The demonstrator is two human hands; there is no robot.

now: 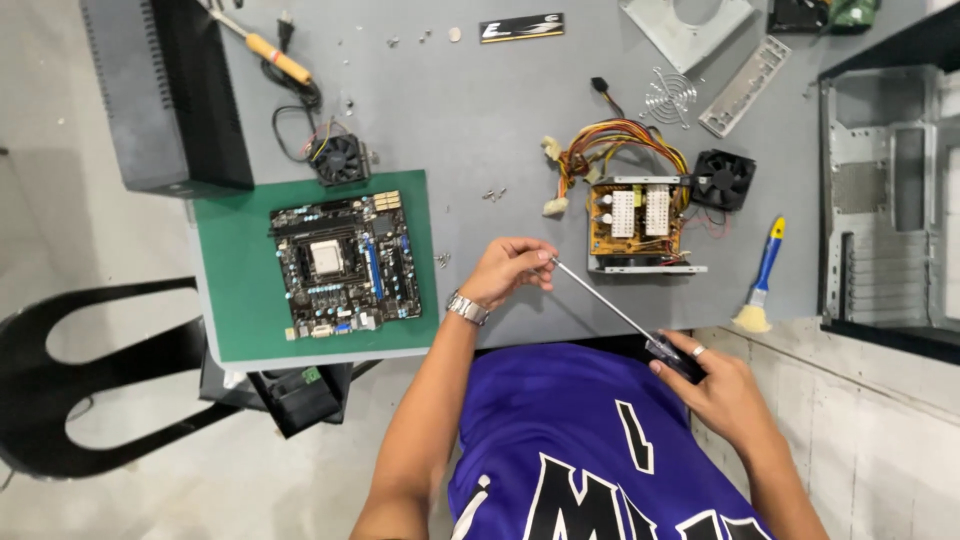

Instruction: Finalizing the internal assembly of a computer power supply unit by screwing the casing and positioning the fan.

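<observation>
Right hand (722, 392) wraps shut around dark handle of long screwdriver (612, 309), out past near edge of desk (470, 110). Left hand (510, 270) pinches thin metal tip with fingertips, just above near edge. Open power box (638, 222) with yellow and red wires sits near, toward right. Green mat (240, 300) at near left corner holds computer board (345, 265). Blue brush (762, 275) lies beside right edge.

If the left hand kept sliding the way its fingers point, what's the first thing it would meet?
Probably the open power supply. The left hand, pinching the screwdriver tip, points right across bare table toward its near corner, though height above the table is unclear.
</observation>
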